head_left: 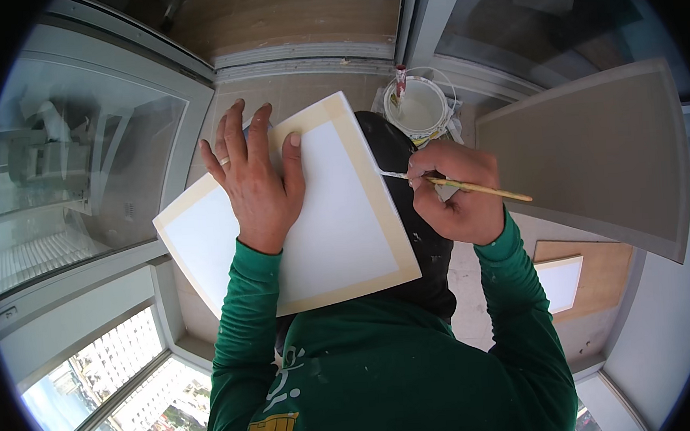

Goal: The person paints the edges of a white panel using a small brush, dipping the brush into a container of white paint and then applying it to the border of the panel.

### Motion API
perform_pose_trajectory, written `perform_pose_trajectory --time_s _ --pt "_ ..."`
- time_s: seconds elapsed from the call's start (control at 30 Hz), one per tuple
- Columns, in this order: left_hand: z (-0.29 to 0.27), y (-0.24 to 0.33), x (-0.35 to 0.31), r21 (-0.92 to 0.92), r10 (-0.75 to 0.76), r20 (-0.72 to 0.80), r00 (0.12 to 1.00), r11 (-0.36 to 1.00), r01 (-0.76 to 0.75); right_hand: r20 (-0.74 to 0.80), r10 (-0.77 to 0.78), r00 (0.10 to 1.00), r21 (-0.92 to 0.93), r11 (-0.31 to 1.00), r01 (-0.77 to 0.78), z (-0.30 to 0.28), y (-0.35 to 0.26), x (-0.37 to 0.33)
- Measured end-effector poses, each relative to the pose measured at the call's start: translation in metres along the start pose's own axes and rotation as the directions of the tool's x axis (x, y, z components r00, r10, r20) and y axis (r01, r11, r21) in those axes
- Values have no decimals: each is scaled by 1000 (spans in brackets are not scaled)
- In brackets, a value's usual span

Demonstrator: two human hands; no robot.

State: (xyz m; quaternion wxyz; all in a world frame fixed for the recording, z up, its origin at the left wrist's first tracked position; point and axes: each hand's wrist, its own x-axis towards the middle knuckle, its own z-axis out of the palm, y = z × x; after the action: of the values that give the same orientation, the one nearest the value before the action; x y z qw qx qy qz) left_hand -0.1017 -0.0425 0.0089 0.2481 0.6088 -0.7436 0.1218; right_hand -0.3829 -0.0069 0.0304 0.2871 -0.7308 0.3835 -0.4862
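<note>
White rectangular panel (337,216) with a cream border lies tilted across the centre and left-centre of the frame, over the person's dark trousers (426,250). At the far left, a framed glass door (89,160) fills the upper part, while a window (125,363) at lower left shows pale buildings outside. Next comes the left hand (260,177), in the left-centre: palm down on the panel, its fingers spread wide, several reaching past the panel's upper edge, the thumb lying on the border.

Just right of centre, the right hand (458,189) pinches a thin paintbrush (481,186), fingers closed around it; its whitened tip is at the panel's right edge, and the wooden handle points rightward. Above that hand, in the upper centre-right, stands a white paint bucket (445,113), with a red-handled brush (401,82) upright in it. Farther right, a large grey panel (587,161) with a paler rim stands tilted. Below it, at lower right, a smaller white panel (560,283) lies on a brown board (605,275).
</note>
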Motion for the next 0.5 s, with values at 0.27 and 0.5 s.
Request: perform_pose_trajectory --time_s 0.27,0.5 --pt "2 0 0 1 -4 9 1000 1000 4 100 32 994 -24 999 -30 -8 -12 -12" --pt "2 -1 -1 -4 -3 5 1000 1000 3 64 41 997 35 998 -43 -9 -14 -15"
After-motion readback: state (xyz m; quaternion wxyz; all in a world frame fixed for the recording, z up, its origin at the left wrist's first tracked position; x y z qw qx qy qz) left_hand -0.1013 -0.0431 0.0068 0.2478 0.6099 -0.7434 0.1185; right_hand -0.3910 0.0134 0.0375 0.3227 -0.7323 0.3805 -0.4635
